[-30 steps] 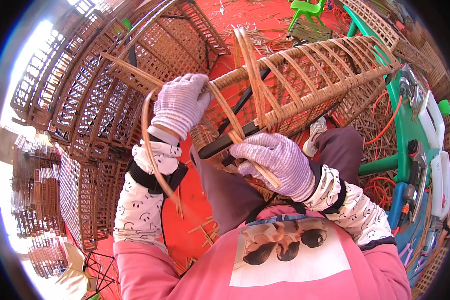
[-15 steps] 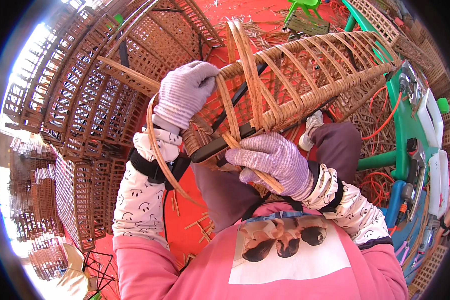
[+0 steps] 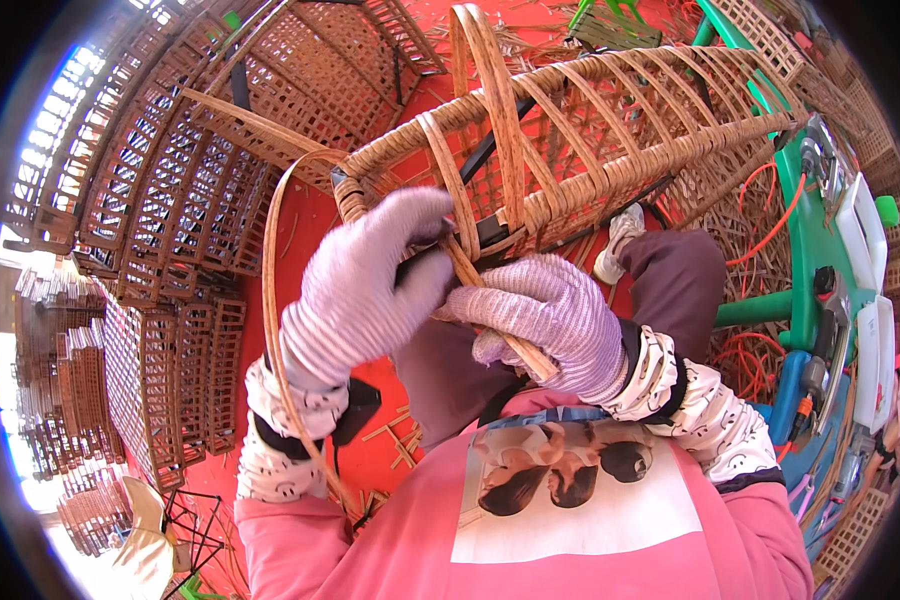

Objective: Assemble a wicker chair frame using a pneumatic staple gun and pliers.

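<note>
The right hand (image 3: 545, 315) in a striped glove is closed tight around a thin cane strip (image 3: 490, 310). The left hand (image 3: 365, 290) is curled over the same strip, pressing it against the end of a long woven basket frame (image 3: 610, 130). The frame lies across the person's lap. Another long strip (image 3: 275, 330) bends in a loop past the left arm. Stacks of woven panels (image 3: 160, 230) stand on the red floor (image 3: 370, 440) to the left.

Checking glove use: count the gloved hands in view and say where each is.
2. The left hand grips the near end of the wicker frame; the right hand holds a cane strip beside it. No other hands show.
</note>
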